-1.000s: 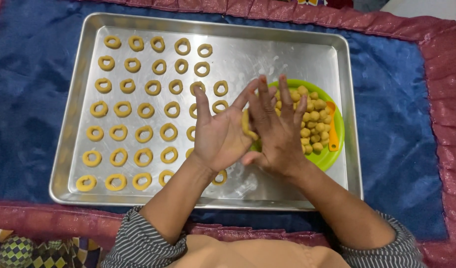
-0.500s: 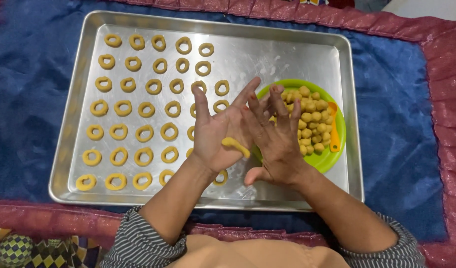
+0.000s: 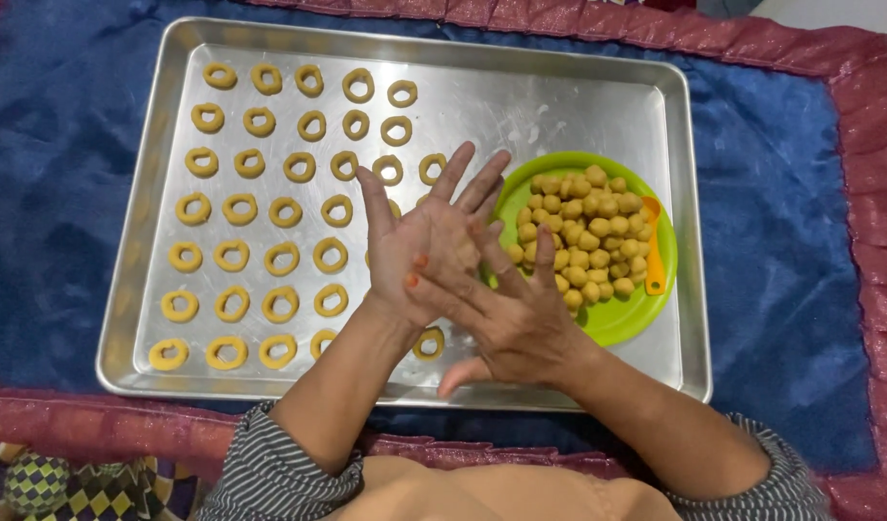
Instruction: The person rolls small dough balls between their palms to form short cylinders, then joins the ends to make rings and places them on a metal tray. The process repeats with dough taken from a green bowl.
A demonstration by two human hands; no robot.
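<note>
My left hand (image 3: 419, 236) is held palm up over the middle of a metal baking tray (image 3: 579, 106), fingers spread. My right hand (image 3: 521, 323) lies flat across it, fingers pointing up-left, pressing palm to palm. The yellow dough strip between them is hidden under the right hand. Rows of small yellow dough rings (image 3: 270, 203) fill the left half of the tray. A green plate (image 3: 622, 318) heaped with several small dough balls (image 3: 579, 232) sits on the tray's right half, just beside my hands.
An orange plastic scraper (image 3: 654, 260) rests on the plate's right rim. The tray lies on a blue cloth (image 3: 781, 241) with a red border (image 3: 878, 145). A few dough rings are partly hidden beneath my forearms. My sleeves are striped.
The right hand has slid down and left across the left palm, covering the dough strip that lay bare on the palm half a second ago. The tray and plate have not moved.
</note>
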